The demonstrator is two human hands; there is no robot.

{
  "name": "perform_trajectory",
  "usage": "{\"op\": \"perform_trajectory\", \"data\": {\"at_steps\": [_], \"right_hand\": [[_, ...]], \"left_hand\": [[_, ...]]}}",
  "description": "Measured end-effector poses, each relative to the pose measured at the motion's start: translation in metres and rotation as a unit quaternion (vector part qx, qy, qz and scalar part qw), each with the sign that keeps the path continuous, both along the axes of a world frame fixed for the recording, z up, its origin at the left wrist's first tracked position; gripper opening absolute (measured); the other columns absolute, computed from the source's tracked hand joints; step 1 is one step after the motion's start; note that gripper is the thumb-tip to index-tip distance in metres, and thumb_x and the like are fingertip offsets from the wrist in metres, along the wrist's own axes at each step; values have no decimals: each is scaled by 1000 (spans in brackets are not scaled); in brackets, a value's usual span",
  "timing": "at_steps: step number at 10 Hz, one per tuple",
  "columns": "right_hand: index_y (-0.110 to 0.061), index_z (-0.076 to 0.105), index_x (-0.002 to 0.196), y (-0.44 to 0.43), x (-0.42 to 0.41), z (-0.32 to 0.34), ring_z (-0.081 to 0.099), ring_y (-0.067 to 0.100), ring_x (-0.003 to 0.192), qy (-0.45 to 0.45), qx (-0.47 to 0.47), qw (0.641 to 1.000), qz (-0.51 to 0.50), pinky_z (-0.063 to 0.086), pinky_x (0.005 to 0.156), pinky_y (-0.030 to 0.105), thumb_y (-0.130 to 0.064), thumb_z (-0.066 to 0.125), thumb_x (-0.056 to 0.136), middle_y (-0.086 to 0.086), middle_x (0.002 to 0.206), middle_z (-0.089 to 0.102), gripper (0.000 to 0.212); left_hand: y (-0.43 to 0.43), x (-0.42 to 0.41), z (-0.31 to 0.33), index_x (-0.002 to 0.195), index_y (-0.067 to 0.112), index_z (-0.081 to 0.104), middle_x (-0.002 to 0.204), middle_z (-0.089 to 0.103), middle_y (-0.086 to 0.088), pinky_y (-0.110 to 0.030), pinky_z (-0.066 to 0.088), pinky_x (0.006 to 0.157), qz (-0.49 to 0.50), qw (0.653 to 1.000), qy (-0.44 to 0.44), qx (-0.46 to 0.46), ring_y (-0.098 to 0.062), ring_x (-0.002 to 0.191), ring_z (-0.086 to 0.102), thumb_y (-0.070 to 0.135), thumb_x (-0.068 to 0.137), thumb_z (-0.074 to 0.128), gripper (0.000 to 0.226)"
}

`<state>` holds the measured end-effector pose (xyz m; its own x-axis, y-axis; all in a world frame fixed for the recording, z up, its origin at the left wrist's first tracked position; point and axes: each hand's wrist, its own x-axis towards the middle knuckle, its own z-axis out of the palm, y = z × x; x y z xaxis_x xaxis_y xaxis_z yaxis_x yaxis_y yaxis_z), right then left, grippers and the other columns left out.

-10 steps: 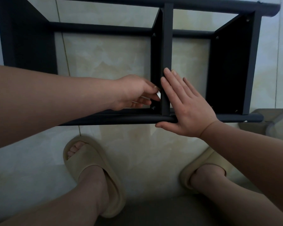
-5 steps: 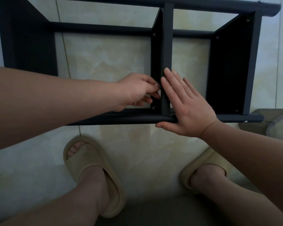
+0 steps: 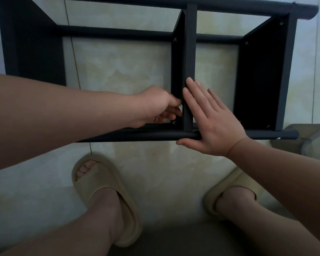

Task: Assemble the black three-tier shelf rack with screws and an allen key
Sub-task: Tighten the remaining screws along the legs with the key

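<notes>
Looking down from the head camera, a person's two bare forearms reach forward over a pale, marbled tile floor [image 3: 164, 163], where the black shelf rack [image 3: 262, 80] lies on its side just ahead of the feet. Its three flat panels stand on edge, joined by round black rails, and the near rail [image 3: 146, 135] runs left to right under both hands. The left hand [image 3: 155, 106] is tucked against the left face of the middle panel [image 3: 190, 43], low down. Its grip is bunched, with the fingers curled toward the panel just above a small silver screw [image 3: 173, 122] set in the panel's lower corner. Whether the fingers pinch an allen key cannot be told, because the hand hides them. The right hand [image 3: 214, 122] lies flat on the rack with its grip spread. Its straight fingers [image 3: 192, 93] rest along the front edge of the middle panel, and its thumb and palm lie across the near rail. More screws show at the far corner of the middle panel [image 3: 175, 40] and on the right panel [image 3: 246, 43]. Nearer the camera, both feet wear beige slide slippers, the left [image 3: 100, 182] and the right [image 3: 235, 182], set well apart on the tiles. A translucent object [image 3: 318, 137] at the right edge is too blurred to name.
</notes>
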<state>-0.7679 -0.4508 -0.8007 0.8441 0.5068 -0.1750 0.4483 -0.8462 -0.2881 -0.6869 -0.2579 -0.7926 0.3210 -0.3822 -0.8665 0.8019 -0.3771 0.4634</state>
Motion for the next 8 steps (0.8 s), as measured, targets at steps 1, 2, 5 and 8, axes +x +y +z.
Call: {"op": "perform_trajectory", "data": {"at_steps": [1,2,5,8], "right_hand": [[-1,14,160,0,0,0,8,32,157,-1,0,1000,1,26,121,58,-78,46,90,17,169,7,109],[-1,14,160,0,0,0,7,33,157,0,-1,1000,3,25,121,58,-78,46,90,17,169,7,109],[-1,13,160,0,0,0,7,32,157,-3,-2,1000,3,26,121,58,-79,44,90,17,169,7,109],[-2,12,161,0,0,-1,6,32,157,-5,-4,1000,5,26,121,58,-79,44,90,17,169,6,109]], "left_hand": [[-1,1,0,91,19,63,71,74,5,-21,44,59,-4,1000,-4,0,-6,62,62,22,101,55,13],[-1,1,0,90,19,62,71,74,5,-21,44,60,-11,1000,-7,0,-6,63,62,20,101,53,15],[5,2,-2,90,18,62,77,75,5,-24,44,65,-31,999,-13,2,-9,73,61,18,102,52,16],[10,2,-3,92,19,66,77,75,9,-25,46,68,-69,997,-42,6,-9,80,62,18,101,55,14]]}}
